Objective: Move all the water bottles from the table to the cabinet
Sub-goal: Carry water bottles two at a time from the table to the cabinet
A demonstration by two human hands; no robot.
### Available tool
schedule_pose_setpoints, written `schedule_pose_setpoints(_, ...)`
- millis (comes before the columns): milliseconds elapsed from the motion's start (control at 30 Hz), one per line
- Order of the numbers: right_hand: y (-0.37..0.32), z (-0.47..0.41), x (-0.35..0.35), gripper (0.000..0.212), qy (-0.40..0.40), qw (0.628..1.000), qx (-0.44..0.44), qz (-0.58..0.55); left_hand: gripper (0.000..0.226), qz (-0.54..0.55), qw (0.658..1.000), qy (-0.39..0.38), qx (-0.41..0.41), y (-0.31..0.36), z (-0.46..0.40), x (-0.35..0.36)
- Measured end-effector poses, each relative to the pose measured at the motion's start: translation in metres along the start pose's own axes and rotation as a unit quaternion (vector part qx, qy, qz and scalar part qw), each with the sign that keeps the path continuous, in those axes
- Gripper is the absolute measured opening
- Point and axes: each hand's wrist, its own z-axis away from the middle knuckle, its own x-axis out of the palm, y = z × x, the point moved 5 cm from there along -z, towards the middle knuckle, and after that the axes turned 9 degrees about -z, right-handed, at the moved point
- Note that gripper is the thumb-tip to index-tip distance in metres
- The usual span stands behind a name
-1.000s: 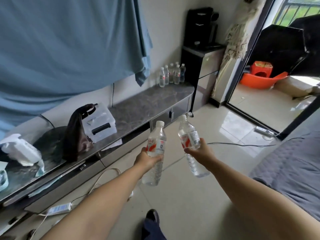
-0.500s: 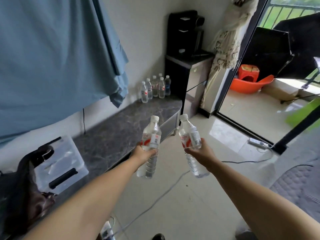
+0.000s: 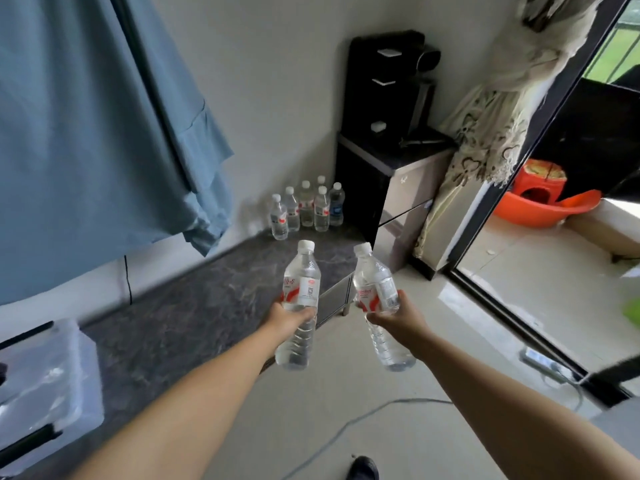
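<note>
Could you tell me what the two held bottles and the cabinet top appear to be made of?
Both bottles, left and right, look like clear thin plastic: see-through ribbed walls, white caps. The cabinet top looks like dark polished stone or a marble-pattern laminate: grey veining, slight sheen.

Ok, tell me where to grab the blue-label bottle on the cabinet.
Grip the blue-label bottle around its label band, coming from the front right. It stands upright at the right end of the group; another bottle crowds its left and the wall is behind, so that side is probably freest.
</note>
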Motion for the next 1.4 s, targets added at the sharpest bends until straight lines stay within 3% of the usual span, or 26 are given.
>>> schedule_pose_setpoints(133,-0.023,-0.076,-0.019,0.051,-0.021,1.000,0.004,0.010,0.025,0.039,0.999,0.020,-0.022,0.031,-0.039,0.017)
schedule_pose_setpoints(333,-0.043,-0.169,0.000,0.051,-0.040,0.998,0.018,-0.053,0.050,0.067,0.996,0.040,-0.050,0.055,-0.110,0.016)
schedule_pose_setpoints(867,-0.081,-0.429,0.110,0.062,-0.098,0.991,0.074,0.058,0.047,0.086,0.987,0.077,-0.107,0.092,-0.372,0.002)
schedule_pose_setpoints(1100,-0.041,-0.522,0.172,0.053,-0.096,0.993,0.067,0.025,0.055,0.080,0.981,0.171,-0.044,0.071,-0.464,0.014)
schedule_pose_setpoints(1267,-0.013,-0.571,0.212,0.065,-0.078,0.996,0.028,0.020,0.044,0.063,0.967,0.246,0.011,0.058,-0.520,0.029)
schedule_pose_setpoints(1400,0.002,-0.598,0.234,0.059,-0.060,0.998,0.032,0.017,0.038,0.093,0.946,0.303,0.060,0.060,-0.548,0.035)
